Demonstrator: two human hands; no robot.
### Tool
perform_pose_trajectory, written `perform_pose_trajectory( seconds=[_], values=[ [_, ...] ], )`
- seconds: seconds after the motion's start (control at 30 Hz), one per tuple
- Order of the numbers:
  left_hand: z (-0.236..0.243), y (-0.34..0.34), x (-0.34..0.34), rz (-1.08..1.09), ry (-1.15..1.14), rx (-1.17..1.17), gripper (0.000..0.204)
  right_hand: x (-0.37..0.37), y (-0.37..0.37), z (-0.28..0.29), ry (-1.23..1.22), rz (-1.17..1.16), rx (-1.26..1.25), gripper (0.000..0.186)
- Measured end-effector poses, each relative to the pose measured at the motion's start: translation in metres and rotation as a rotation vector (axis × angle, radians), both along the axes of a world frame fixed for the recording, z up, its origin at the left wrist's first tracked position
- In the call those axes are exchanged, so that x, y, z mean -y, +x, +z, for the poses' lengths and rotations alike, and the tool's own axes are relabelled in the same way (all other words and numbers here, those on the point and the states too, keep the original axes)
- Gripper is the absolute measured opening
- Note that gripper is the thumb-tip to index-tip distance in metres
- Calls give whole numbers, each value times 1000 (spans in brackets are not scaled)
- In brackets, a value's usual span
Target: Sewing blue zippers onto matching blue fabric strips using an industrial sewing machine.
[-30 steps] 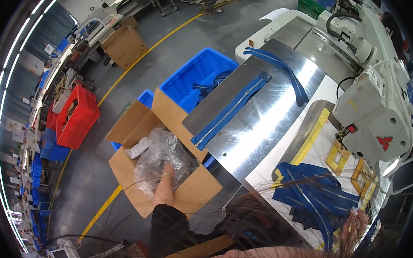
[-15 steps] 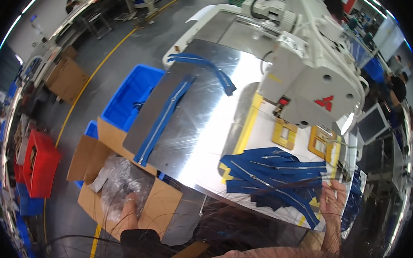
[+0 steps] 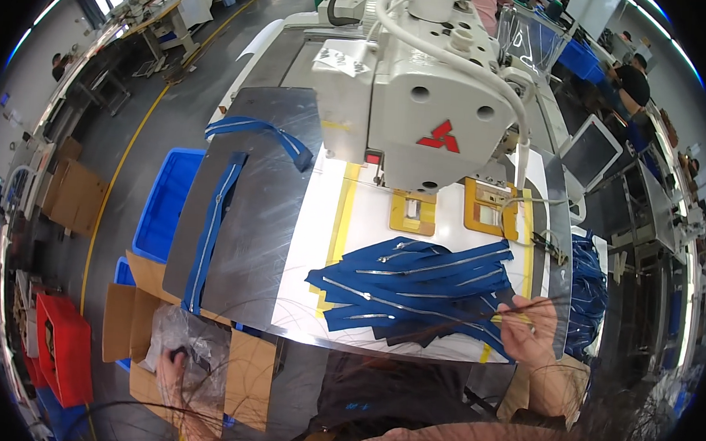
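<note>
My left hand [image 3: 170, 375] reaches into an open cardboard box [image 3: 250, 376] at the lower left, amid a crumpled clear plastic bag [image 3: 212, 345]. Its fingers close around a small dark piece [image 3: 177, 354] whose kind I cannot make out. My right hand [image 3: 530, 332] is at the right end of a fanned pile of blue zippers [image 3: 414, 285], fingertips pinched together against it. Whatever they grip is too small to tell. Dark fabric shows under the pile's near edge. Two more blue zippers, one straight [image 3: 210, 236] and one curved [image 3: 266, 128], lie on the metal plate to the left.
A large white sewing machine head [image 3: 449, 97] overhangs the worktop, with two yellow frames [image 3: 412, 212] beneath it. Blue bin [image 3: 168, 201] and red crate [image 3: 62, 348] stand at left. More bundled zippers [image 3: 587, 291] hang at right, near a monitor [image 3: 591, 154].
My head view has shifted, moving the machine and worktop leftward in the picture. My left hand stays in the box, its fingers now around the dark piece. The right remains beside the zipper pile.
</note>
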State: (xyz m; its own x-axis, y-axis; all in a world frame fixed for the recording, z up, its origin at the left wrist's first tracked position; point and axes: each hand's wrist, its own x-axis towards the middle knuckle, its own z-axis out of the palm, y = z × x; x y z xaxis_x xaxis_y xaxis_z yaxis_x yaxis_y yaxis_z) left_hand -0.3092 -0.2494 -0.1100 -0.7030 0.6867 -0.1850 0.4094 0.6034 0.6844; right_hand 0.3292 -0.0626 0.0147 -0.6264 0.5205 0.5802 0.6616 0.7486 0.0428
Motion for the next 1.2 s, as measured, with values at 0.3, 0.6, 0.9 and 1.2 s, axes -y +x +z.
perform_pose_trajectory(
  seconds=[0.3, 0.6, 0.9, 1.2],
  values=[
    [119, 228, -125, -940, 261, 489, 21, 22, -86, -4, -1006, 189, -570, 33],
    [119, 324, -178, -1116, 130, 672, 32, 18, -99, -27, -1696, 233, -1142, 31],
    [122, 339, -179, -931, 299, 515, 37, 16, -95, -31, -1636, 226, -1245, 26],
    [109, 344, -192, -884, 292, 505, 29, 10, -88, -17, -1335, -53, -1209, 25]
  ],
)
